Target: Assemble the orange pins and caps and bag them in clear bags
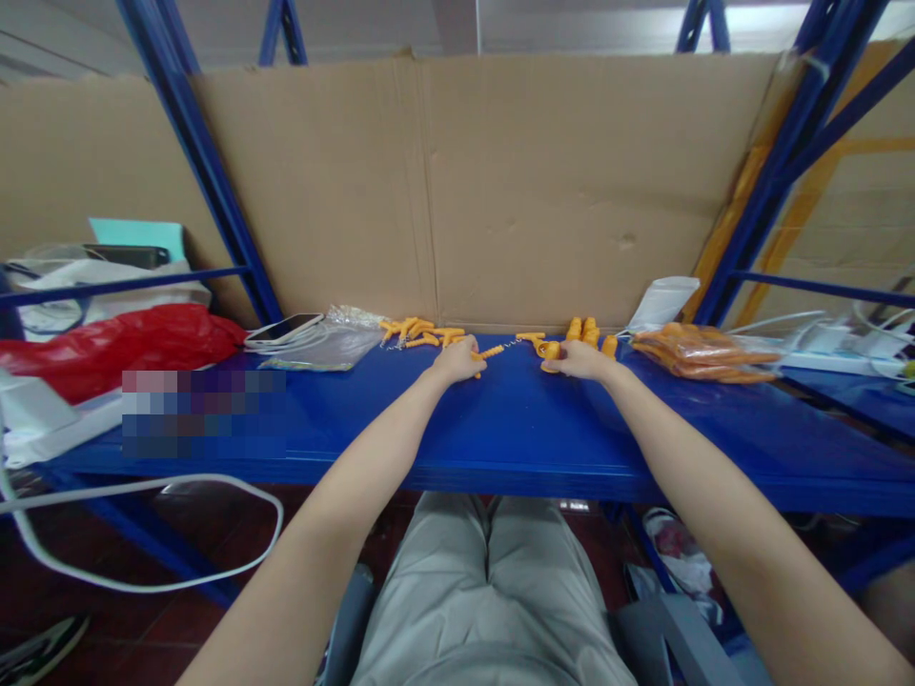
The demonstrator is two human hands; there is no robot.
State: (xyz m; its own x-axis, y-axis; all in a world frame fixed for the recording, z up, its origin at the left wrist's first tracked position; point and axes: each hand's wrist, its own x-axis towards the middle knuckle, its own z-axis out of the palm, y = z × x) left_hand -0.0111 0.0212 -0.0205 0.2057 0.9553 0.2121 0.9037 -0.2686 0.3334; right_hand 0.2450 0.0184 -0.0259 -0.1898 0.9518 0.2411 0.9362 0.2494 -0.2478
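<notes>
My left hand is closed around small orange plastic parts on the blue shelf. A ridged, screw-like orange piece sticks out from its fingertips. From there a thin metal chain runs toward a T-shaped orange piece. My right hand pinches a rounded orange part with a ring-like end; the fingers partly cover it. Just behind the right hand stand several orange cylindrical pieces. Beyond my left hand lies a loose group of orange T-shaped pieces with bits of chain.
A phone with a white cable and a clear plastic bag lie left. A red plastic bag is farther left. On the right are packed orange items and a white power strip. Cardboard walls the back.
</notes>
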